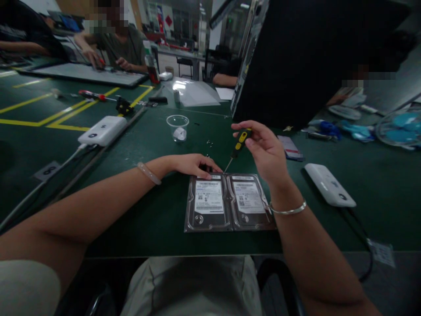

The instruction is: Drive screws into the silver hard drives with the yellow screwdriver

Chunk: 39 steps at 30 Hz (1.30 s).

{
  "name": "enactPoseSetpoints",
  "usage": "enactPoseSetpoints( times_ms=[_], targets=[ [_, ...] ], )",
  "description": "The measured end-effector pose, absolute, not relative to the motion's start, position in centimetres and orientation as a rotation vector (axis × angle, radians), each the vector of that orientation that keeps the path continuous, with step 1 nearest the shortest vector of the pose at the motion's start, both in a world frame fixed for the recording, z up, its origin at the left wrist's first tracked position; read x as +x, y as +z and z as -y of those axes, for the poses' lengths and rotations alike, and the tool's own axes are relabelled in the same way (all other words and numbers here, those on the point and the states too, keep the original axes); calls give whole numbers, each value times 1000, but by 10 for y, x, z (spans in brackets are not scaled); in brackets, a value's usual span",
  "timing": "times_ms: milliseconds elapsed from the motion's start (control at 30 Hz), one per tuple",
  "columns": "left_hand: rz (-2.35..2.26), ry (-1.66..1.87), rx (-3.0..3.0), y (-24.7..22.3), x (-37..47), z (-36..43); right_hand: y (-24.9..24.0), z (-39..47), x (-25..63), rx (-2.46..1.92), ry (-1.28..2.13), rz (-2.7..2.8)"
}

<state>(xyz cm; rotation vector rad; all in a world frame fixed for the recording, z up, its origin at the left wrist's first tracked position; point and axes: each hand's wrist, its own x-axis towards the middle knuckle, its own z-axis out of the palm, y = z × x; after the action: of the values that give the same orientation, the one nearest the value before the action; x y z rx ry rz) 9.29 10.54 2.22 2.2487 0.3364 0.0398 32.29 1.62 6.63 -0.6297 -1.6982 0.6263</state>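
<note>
Two hard drives lie side by side on the green table, label side up: the left hard drive (209,197) and the right hard drive (248,197). My left hand (194,166) is closed on the far edge of the left one, thumb on its top face and bent fingers along the edge. In my right hand (268,151) is a black and yellow screwdriver (242,141), held by its handle and tilted. Its tip meets the far edge where the drives adjoin, beside my left fingertips. Several small screws (209,143) lie beyond the drives.
A clear plastic cup (178,128) with something white inside stands beyond my left hand. A large black panel (296,61) rises at the back right. White boxes with cables, left box (103,131) and right box (330,185), flank me. A person (113,48) works across the table.
</note>
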Motion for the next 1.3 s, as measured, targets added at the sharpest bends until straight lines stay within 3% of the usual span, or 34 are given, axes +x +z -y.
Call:
enactPoseSetpoints(
  times_ms=[200, 567, 1000, 1300],
  targets=[
    [-345, 42, 2264, 24, 93, -104, 63, -23, 323, -771, 336, 1614],
    [-338, 39, 2269, 23, 93, -105, 63, -20, 322, -607, 662, 1642],
    [-340, 26, 2276, 24, 93, -105, 64, -22, 323, -643, 690, 1625],
    [-330, 33, 2252, 23, 93, -105, 62, -21, 323, -728, 503, 1734]
  ],
)
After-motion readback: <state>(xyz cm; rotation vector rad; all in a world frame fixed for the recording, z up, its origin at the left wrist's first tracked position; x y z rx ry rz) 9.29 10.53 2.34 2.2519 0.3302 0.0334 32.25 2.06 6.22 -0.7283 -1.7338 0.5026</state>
